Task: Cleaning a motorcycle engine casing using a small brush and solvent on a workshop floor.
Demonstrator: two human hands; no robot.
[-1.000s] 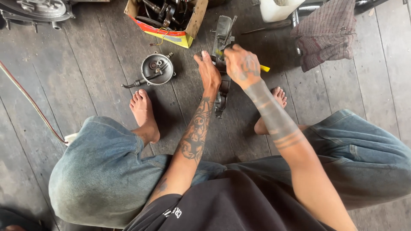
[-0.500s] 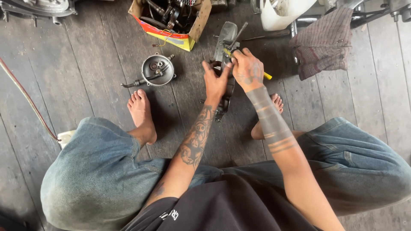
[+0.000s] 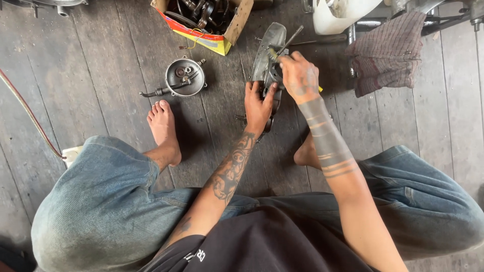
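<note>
- Faded blue denim trousers (image 3: 101,201), loose, rolled at the knee.
- Black short-sleeved shirt (image 3: 272,242) with a small white print, partly cut off.
- Left forearm (image 3: 229,171): dark figurative tattoo, motif unclear.
- Right forearm (image 3: 327,143): banded tattoo rings; right hand (image 3: 301,78) also inked.
- Bare feet (image 3: 164,128).

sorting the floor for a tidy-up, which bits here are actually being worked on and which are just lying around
In hand:
left hand steadying the grey engine casing
right hand gripping a thin tool at the casing

Lying about:
round metal cover
cardboard box of parts
checked cloth
red cable
</note>
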